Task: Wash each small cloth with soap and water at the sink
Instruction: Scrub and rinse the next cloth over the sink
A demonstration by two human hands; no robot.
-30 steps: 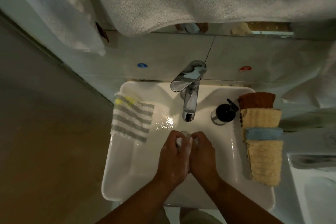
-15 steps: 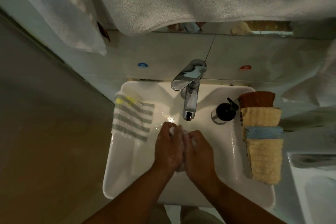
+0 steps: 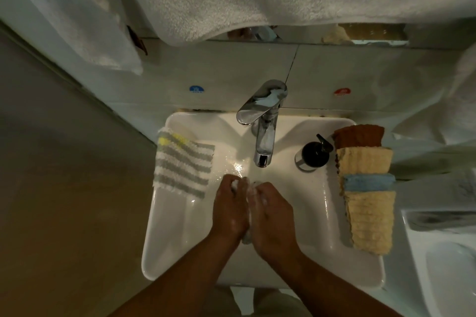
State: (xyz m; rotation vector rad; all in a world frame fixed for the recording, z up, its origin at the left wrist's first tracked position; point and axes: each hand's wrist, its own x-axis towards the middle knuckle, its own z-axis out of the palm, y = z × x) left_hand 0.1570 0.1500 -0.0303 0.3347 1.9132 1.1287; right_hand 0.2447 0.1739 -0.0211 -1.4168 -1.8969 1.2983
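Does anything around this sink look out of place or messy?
Only slightly: the striped cloth lies crooked over the left rim of the sink, partly into the basin. Nothing spilled or damaged; left hand and right hand grip the soapy cloth.

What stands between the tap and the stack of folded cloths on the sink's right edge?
A black soap dispenser stands there, to one side of the tap and close to the stack of cloths. The head view shows it.
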